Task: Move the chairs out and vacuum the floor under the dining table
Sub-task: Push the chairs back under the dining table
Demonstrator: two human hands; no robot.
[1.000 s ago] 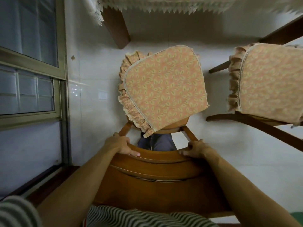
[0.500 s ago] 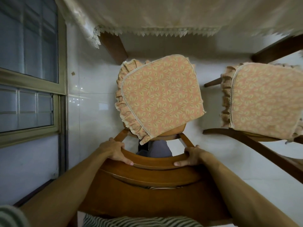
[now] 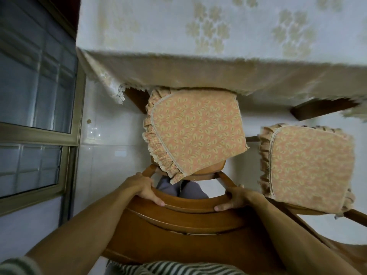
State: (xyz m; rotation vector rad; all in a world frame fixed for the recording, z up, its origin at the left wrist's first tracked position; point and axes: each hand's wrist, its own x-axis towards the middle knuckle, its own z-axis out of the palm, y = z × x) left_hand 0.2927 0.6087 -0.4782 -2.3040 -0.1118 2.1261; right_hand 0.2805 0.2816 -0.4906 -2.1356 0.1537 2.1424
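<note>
Chair (image 3: 188, 221) dead ahead, seat front tucked just under counter (image 3: 178, 74) edge, backrest rail nearest body. Left hand (image 3: 145, 188) and right hand (image 3: 236, 197) grip rail ends, equally near. Likely pull: straight back, away from counter.

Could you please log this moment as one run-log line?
left hand: grips curved brown wooden chair backrest | right hand: grips same backrest | orange floral ruffled seat cushion: far edge at cream lace-edged tablecloth hem
</note>
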